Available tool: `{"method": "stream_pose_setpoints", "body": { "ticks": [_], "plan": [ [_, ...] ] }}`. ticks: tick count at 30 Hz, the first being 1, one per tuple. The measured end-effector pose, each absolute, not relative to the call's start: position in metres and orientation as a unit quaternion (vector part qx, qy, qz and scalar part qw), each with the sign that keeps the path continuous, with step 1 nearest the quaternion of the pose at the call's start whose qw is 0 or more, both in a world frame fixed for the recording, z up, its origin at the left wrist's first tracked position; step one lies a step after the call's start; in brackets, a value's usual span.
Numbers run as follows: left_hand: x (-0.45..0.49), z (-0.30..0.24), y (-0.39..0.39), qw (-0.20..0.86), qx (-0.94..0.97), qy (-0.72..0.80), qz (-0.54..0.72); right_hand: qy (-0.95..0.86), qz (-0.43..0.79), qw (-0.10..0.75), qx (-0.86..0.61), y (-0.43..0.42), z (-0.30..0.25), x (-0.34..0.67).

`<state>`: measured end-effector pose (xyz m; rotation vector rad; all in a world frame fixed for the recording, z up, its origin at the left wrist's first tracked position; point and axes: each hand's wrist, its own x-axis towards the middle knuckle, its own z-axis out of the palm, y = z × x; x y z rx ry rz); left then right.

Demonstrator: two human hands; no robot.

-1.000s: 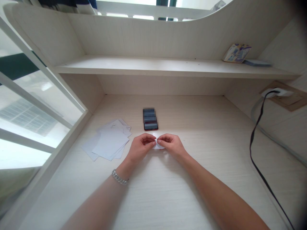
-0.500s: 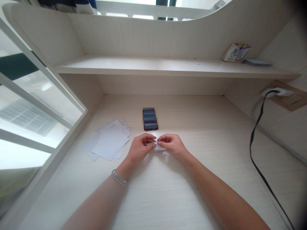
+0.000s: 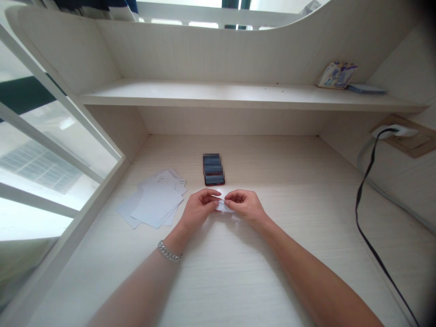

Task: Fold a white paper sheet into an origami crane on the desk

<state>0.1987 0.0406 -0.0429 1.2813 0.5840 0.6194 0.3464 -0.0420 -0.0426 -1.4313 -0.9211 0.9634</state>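
Observation:
A small piece of white paper (image 3: pixel 223 207) is held between my two hands, low over the desk; it looks folded, though fingers cover much of it. On its left edge, my left hand (image 3: pixel 200 206) pinches with thumb and fingers. My right hand (image 3: pixel 245 205) grips the other side the same way, its fingertips close to the left ones. Just beyond the hands lies a phone (image 3: pixel 214 180) with a dark, blurred-out screen. To the left, several loose white sheets (image 3: pixel 156 200) overlap in a spread pile.
The pale wooden desk (image 3: pixel 279 163) runs back under a shelf (image 3: pixel 211 93). A colourful packet (image 3: pixel 337 75) and a flat bluish item (image 3: pixel 366 88) sit on the shelf's right end. From a wall socket (image 3: pixel 405 131), a black cable (image 3: pixel 361 227) hangs down the right side. White railings (image 3: pixel 61 145) border the left.
My left thumb has slid slightly left along the paper, and a bit more of the paper shows between the hands. Everything else stays in place.

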Motion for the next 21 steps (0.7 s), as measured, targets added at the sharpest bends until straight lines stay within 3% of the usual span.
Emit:
{"method": "stream_pose_setpoints", "body": {
  "ticks": [21],
  "plan": [
    [0.2012, -0.0409, 0.0384, 0.655, 0.637, 0.292, 0.284, -0.385, 0.412, 0.586, -0.581, -0.0419, -0.0445, 0.3436]
  ]
}}
